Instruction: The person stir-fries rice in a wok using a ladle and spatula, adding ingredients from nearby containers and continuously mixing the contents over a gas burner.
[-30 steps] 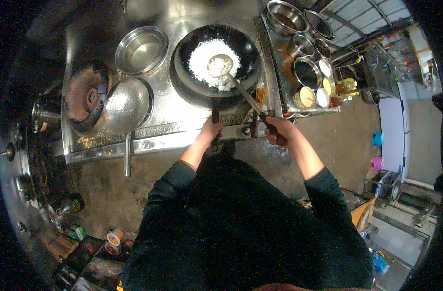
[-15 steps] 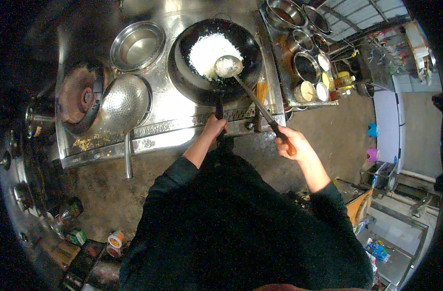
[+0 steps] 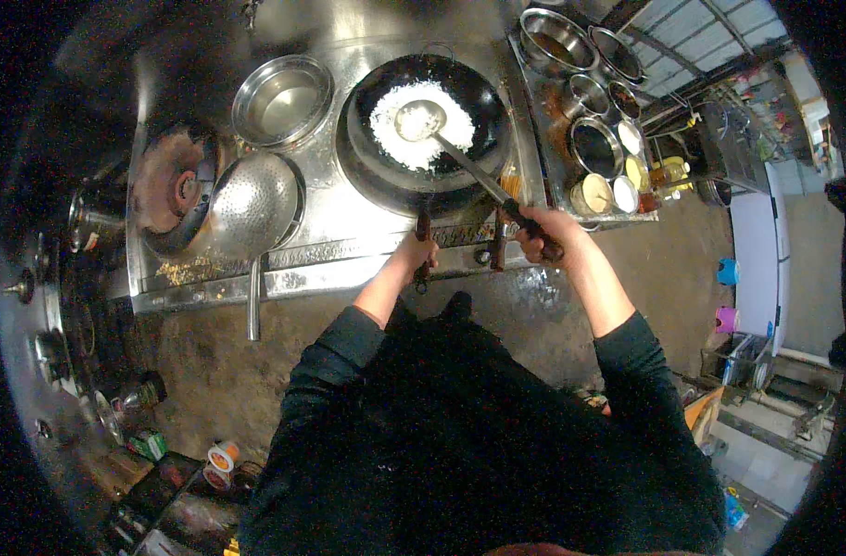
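A black wok point(image 3: 486, 102) stands on the steel stove with white rice point(image 3: 392, 145) heaped in its middle. Its handle points toward me, and my left hand point(image 3: 415, 255) is closed around it. In my right hand point(image 3: 555, 235) is the dark grip of a long-handled ladle point(image 3: 471, 167). The ladle's round bowl lies on the rice, with some white grains in it. Between the wok and my right hand, a bamboo brush point(image 3: 509, 183) rests at the stove's edge.
Left of the wok sits a steel pot point(image 3: 284, 100), with a perforated strainer point(image 3: 254, 206) nearer me, its handle over the edge. A rusty burner point(image 3: 175, 185) is at the far left. Several seasoning bowls point(image 3: 596, 148) crowd the right-hand shelf, beside an oil bottle point(image 3: 669, 173).
The ladle bowl has moved left and farther into the rice, and my right hand has gone forward with it. The rice looks more spread out. My left hand keeps the wok handle.
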The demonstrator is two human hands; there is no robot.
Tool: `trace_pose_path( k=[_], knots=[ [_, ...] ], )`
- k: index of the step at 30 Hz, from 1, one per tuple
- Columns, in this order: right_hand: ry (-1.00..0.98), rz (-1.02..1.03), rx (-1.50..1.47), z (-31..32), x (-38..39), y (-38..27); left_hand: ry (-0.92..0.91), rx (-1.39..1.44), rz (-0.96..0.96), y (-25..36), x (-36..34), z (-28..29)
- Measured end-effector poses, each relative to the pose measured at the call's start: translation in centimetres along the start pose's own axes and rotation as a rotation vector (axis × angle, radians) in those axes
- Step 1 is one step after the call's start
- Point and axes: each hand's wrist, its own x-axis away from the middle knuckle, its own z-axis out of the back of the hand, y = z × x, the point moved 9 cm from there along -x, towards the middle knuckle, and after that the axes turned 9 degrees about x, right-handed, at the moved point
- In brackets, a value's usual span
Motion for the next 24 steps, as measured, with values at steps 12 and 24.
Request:
trace_pose_path(
  k=[12, 24],
  knots=[
    [0.379, 0.601, 1.199, 12.0, 10.7, -3.4, 0.280, -0.189, 0.040, 3.2, 19.8, -6.4],
    [0.491, 1.054, 1.315, 14.3, 15.0, -3.2, 0.304, -0.278, -0.229, 0.1, 16.6, -11.4]
  ],
)
